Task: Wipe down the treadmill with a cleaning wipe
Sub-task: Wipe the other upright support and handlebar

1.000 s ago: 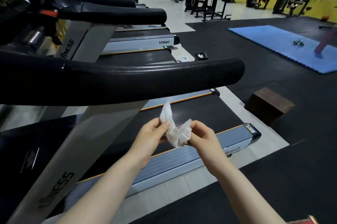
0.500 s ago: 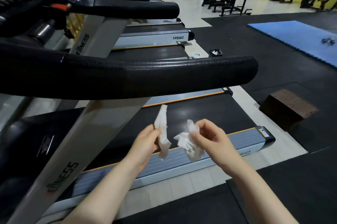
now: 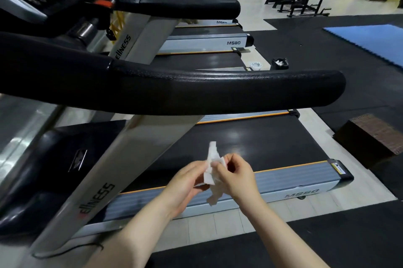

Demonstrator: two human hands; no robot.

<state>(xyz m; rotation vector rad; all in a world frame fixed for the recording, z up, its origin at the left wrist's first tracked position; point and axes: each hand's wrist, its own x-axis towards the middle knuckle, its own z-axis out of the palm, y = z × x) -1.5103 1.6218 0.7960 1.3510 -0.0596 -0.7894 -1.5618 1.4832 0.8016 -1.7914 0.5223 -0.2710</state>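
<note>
- Both hands met in front of the body, above the side rail [image 3: 283,178] of the nearest treadmill [image 3: 250,143]. The left hand [image 3: 185,182] curled its fingers around the white cleaning wipe [image 3: 210,171], and the right hand [image 3: 236,175] pinched the same crumpled mass from the other side.
- The wipe sat bunched between the two hands, one strip poking up above them and a ragged tail hanging below the right hand. It touched no part of the treadmill, so by my reading no wiping was under way at this moment.
- The sheet looked thin and twisted. Pulling the hands apart to open it could tear it, leaving scraps too small to cover a surface well.
- The hanging tail could drop off onto the belt or the tiled floor [image 3: 218,224] if either pinch loosened, and a piece picked up from the floor would carry grit onto the machine.
- The padded handrail [image 3: 218,91] ran across the view well above the hands. Wiped with a tight wad rather than a spread sheet, its textured skin would likely be cleaned in streaks, with patches missed.
- Whether the wipe was damp could not be told. If dry, it would mostly push dust along.
</note>
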